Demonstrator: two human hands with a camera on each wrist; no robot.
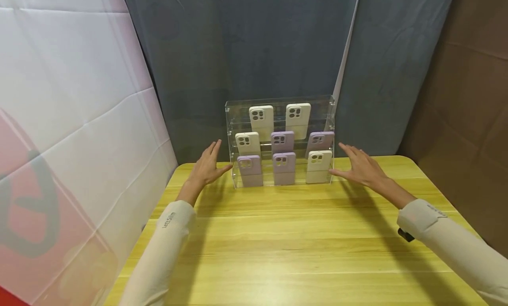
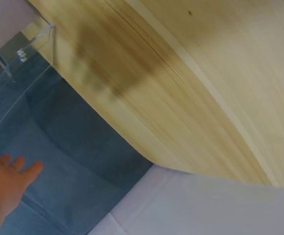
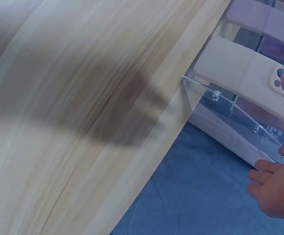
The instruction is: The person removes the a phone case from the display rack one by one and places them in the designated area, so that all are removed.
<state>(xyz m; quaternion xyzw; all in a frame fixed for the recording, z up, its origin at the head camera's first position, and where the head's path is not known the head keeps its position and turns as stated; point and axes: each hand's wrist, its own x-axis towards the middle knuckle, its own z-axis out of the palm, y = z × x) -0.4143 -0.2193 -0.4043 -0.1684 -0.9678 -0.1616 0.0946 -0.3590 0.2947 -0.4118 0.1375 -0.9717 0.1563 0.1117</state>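
A clear acrylic display stand [image 1: 265, 154] stands at the back of the table with several phone cases in three tiers. Two white cases, one of them a white phone case [image 1: 298, 121], sit in the top tier. The middle tier has a white case [image 1: 248, 143] and two purple ones. Below are two purple cases, including a purple phone case [image 1: 284, 169], and a white case [image 1: 319, 167] at the right. My left hand [image 1: 206, 166] is at the stand's left side, fingers spread. At its right side my right hand [image 1: 362, 167] is spread likewise, thumb by the lower white case. Whether either touches the stand I cannot tell.
The wooden table [image 1: 278, 244] stretches from the stand toward me. Behind it hangs a dark grey curtain [image 1: 278, 46]. A white printed cloth [image 1: 79, 76] borders the left side, and a brown cloth [image 1: 464, 121] the right.
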